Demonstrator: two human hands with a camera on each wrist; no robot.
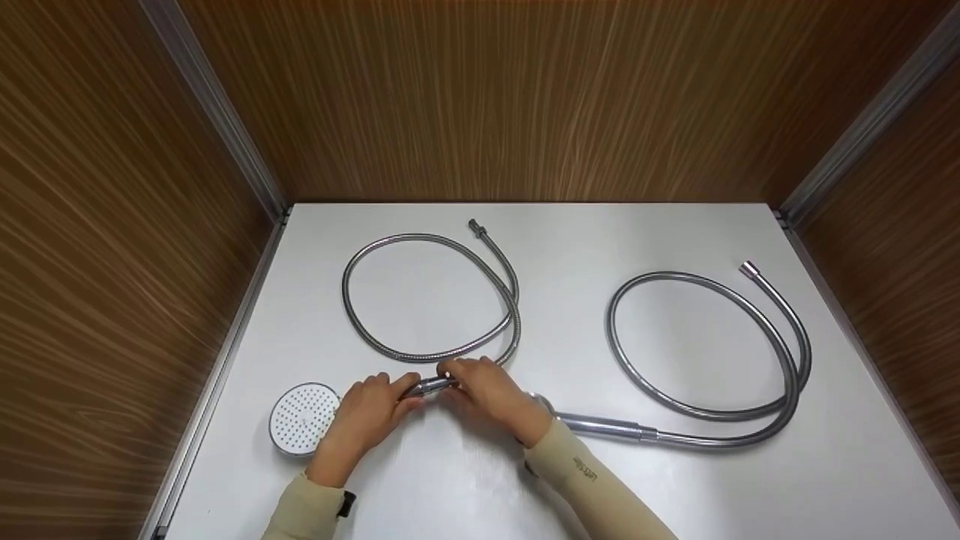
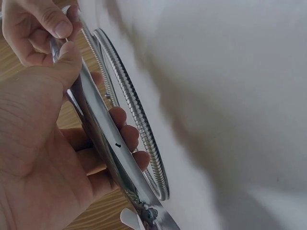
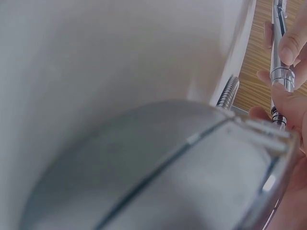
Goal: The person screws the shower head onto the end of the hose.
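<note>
My left hand [image 1: 364, 416] grips the chrome handle [image 2: 108, 124] of a hand shower, its fingers wrapped beneath. The round white spray face [image 1: 304, 418] points upward, left of that hand. At the handle's far end, my right hand [image 1: 491, 394] pinches the shiny connector [image 3: 282, 79] between thumb and fingers. A ribbed metal shower hose [image 1: 412, 237] runs from under the right hand into a loop behind both hands. Its free end [image 1: 477, 228] lies toward the back. The right fingers partly cover the joint, so how far the parts are engaged cannot be told.
Beside the right forearm lies a second hand shower [image 1: 600, 425], attached to a second coiled hose [image 1: 675, 274] with a loose silver fitting [image 1: 749, 269]. Its head [image 3: 163, 163] looms close in the right wrist view. Wood-grain panels [image 1: 525, 105] enclose the white table [image 1: 562, 247].
</note>
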